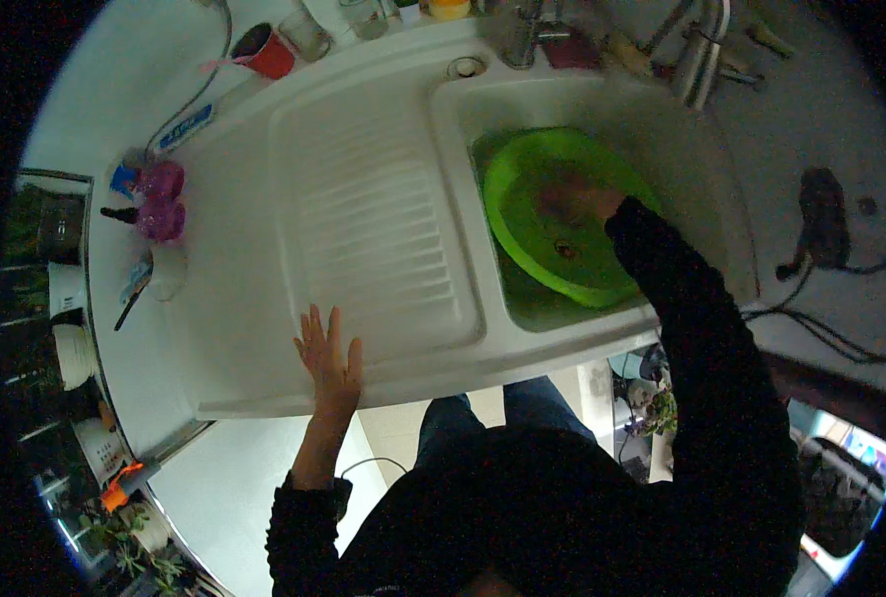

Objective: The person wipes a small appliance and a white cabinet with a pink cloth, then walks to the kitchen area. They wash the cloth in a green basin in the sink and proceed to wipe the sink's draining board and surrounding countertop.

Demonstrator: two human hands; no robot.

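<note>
My left hand (pixel 331 366) is spread palm down at the front edge of the white sink's ribbed drainboard (pixel 372 246). Its fingers are apart and hold nothing; whether the palm presses on the surface is hard to tell. My right hand (pixel 573 198) reaches into a bright green plastic basin (pixel 501 213) and is dim and blurred, so its fingers and anything in them cannot be made out. The basin sits tilted inside the sink bowl (pixel 674 142). A small dark round spot (pixel 564 248) shows in the basin, below that hand.
A metal faucet (pixel 705 60) rises behind the bowl. Glass jars (pixel 305 36) and a red pot (pixel 265 52) line the back ledge. Purple bottles (pixel 162 200) stand at the left. A dark corded device (pixel 822 220) lies on the right, its cable (pixel 816 328) running along the counter.
</note>
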